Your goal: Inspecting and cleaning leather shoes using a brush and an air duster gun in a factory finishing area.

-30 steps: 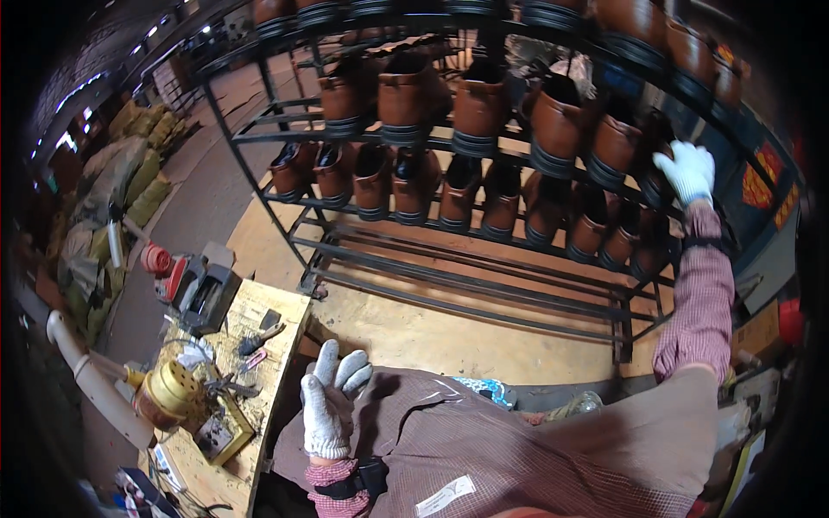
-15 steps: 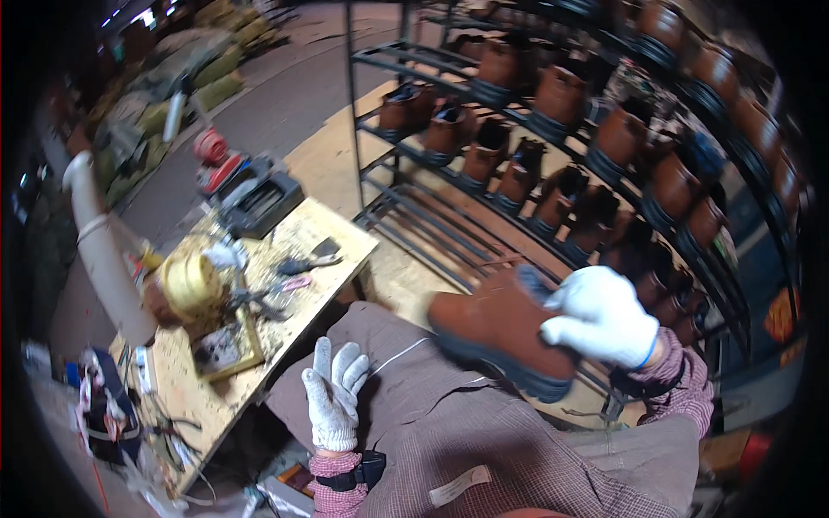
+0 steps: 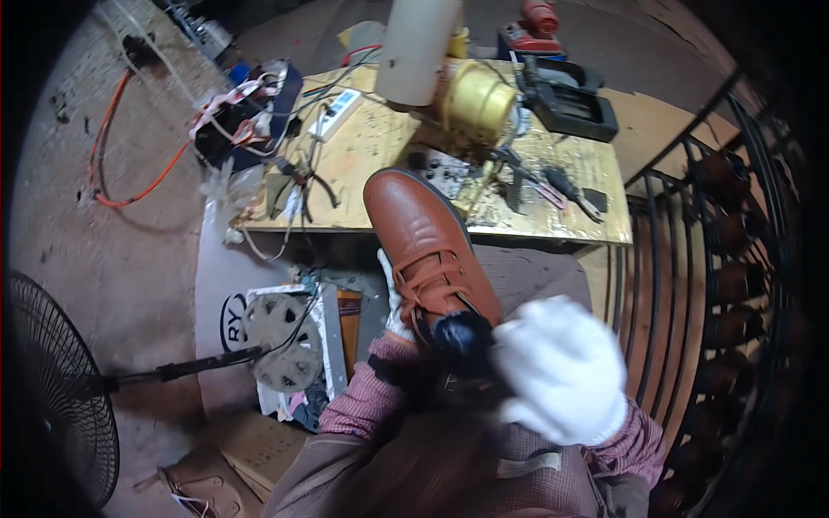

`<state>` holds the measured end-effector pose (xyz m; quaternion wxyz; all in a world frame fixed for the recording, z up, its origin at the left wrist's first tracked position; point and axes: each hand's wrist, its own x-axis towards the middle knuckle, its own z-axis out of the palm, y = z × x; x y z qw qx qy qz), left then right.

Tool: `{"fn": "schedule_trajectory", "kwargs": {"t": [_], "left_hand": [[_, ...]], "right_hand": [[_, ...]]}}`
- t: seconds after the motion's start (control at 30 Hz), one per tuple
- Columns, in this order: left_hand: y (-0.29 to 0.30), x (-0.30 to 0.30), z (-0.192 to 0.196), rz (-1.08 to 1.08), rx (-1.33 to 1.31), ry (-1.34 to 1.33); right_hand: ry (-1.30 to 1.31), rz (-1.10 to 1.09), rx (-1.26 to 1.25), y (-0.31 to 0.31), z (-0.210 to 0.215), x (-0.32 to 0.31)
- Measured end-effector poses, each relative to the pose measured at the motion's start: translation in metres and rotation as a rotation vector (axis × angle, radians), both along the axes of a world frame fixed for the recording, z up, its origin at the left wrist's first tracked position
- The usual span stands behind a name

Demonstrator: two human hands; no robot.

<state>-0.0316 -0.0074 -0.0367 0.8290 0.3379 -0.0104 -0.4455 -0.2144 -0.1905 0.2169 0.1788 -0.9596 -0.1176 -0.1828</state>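
Head view shows one brown shoe [image 3: 423, 233] in front of the person, above the lap and at the near side of the wooden worktable [image 3: 363, 160]. Its toe points to the far side and a little to the left, while its opening is turned near and slightly right, so the long axis runs slantwise from far left to near right. The laced upper faces upward, and a dark sole edge is visible along the right side. Inside the opening sits something dark and shiny.

The left hand [image 3: 394, 298], in a white glove, holds the shoe from its left side; most of its fingers are hidden behind the shoe, and the forearm comes from the near left. The right hand [image 3: 561, 371], also gloved, is just beside the opening on the right, with its back upward and its forearm coming from the near right. It is blurred, so I cannot tell whether its fingers are wide or closed, or touch the shoe.

On the table, pliers [image 3: 302, 183] lie to the left and a yellow machine part [image 3: 480, 99] stands beyond the toe. A black rack [image 3: 661, 293] with shoes is at the right.
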Motion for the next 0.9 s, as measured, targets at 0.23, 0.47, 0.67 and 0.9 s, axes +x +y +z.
{"fn": "schedule_trajectory", "kwargs": {"t": [0.23,0.47,0.67,0.9], "left_hand": [[-0.038,0.076,0.012,0.100,-0.242,0.138],[-0.076,0.111,0.072,0.177,-0.230,-0.009],[-0.041,0.066,0.102,0.247,-0.193,-0.101],[-0.037,0.042,0.125,0.253,-0.123,-0.080]], "right_hand": [[0.006,-0.705,0.032,-0.040,-0.041,-0.066],[0.109,-0.684,0.011,-0.034,-0.077,-0.088],[0.099,-0.648,0.030,-0.037,-0.077,-0.066],[0.100,-0.555,0.076,-0.033,-0.087,-0.044]]}}
